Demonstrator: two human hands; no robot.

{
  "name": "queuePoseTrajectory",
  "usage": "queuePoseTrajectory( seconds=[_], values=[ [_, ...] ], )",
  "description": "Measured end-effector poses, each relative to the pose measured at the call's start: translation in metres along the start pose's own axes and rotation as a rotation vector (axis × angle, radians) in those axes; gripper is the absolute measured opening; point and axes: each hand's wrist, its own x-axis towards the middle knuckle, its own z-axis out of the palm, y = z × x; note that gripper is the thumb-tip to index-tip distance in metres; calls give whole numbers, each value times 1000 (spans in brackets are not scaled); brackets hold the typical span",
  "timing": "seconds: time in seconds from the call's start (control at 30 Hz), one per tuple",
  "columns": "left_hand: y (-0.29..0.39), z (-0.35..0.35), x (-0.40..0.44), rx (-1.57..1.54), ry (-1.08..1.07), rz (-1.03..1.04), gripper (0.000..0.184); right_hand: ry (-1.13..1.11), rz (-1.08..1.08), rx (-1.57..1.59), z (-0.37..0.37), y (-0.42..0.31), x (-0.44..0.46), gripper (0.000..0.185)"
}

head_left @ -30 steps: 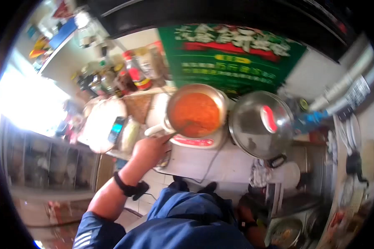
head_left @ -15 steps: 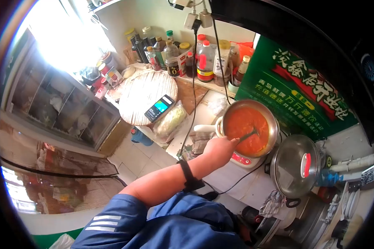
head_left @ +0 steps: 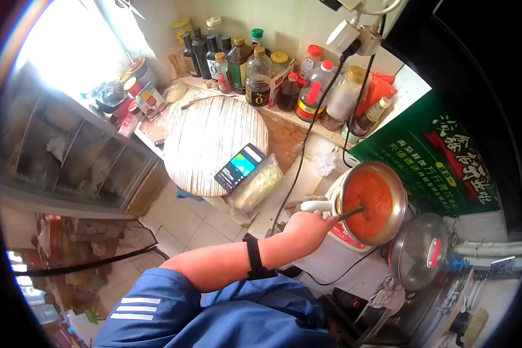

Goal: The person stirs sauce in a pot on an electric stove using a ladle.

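Observation:
My left hand is closed around the handle of a dark stirring utensil. The utensil's far end dips into a thick red-orange sauce, so its head is hidden. The sauce fills much of a metal pan, whose white handle sticks out just above my hand. Beneath the pan is a white and red cooker. A black band circles my left forearm. My right hand is out of sight.
A phone lies on a round wooden board, beside a bagged pale vegetable. Bottles line the back shelf. A lidded pan stands right of the cooker. A black cable hangs across the counter.
The view has shifted, so the board, bottles and pan appear lower or further right. The utensil has moved within the sauce and my left hand still grips it.

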Motion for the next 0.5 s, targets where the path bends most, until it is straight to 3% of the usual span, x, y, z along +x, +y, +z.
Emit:
queuePoseTrajectory(
  seconds=[0.17, 0.37, 0.5],
  values=[
    [-26, 10, 21, -67, 7, 70, 48, 18, 211, 85, -44, -86, 8, 34],
    [-38, -41, -12, -11, -9, 151, 48, 13, 272, 102, -46, -130, 7, 35],
    [-52, -35, -7, 33, -86, 131, 50, 10, 301, 104, -45, -149, 9, 35]
  ],
)
